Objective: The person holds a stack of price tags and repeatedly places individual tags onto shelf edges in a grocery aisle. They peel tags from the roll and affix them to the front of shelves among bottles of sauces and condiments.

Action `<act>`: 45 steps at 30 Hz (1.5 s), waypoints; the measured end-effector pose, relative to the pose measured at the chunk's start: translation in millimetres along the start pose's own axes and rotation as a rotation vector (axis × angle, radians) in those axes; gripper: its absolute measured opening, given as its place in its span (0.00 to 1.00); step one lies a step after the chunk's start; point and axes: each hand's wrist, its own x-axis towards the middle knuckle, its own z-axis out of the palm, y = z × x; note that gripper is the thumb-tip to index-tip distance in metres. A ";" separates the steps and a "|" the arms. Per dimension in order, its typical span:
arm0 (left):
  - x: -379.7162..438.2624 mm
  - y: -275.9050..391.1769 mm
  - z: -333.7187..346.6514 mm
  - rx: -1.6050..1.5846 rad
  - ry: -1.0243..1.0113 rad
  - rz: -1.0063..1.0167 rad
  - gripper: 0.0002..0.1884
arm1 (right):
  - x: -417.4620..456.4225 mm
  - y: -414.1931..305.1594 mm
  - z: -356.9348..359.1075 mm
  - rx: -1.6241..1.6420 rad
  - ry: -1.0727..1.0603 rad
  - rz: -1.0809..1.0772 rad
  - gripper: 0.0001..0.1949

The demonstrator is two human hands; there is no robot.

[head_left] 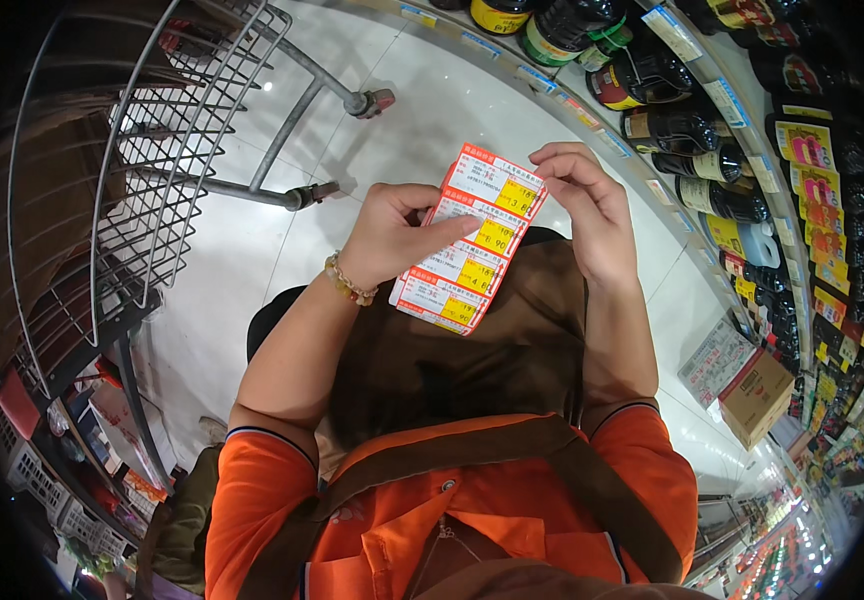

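A strip of red, white and yellow price labels (477, 247) is held in front of my lap, slanting down to the left. My left hand (424, 225) grips its left edge, thumb across the front and the other fingers behind. At the top right corner, my right hand (582, 202) pinches the strip between thumb and fingertips. Printed prices and other writing cover the labels. A beaded bracelet (349, 281) circles my left wrist. Below the strip lies the brown apron (462, 367) over my legs.
A wire shopping cart (176, 150) on casters stands to the left. Shelves with price-tag rails (574, 109) curve along the right, bearing dark sauce bottles (649, 79). A cardboard box (754, 397) sits on the floor by the shelf. Someone's olive garment (184, 517) shows at lower left.
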 end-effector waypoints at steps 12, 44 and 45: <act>1.3 -4.6 1.0 -0.001 0.013 -0.013 0.10 | -1.6 -6.2 -1.7 0.025 0.008 -0.006 0.10; 14.3 -11.8 0.1 -0.156 0.025 -0.126 0.11 | -0.6 17.6 2.9 -0.065 0.105 -0.078 0.08; 14.7 -9.4 -0.6 -0.153 0.015 -0.146 0.12 | -0.5 17.5 2.9 -0.072 0.107 -0.073 0.08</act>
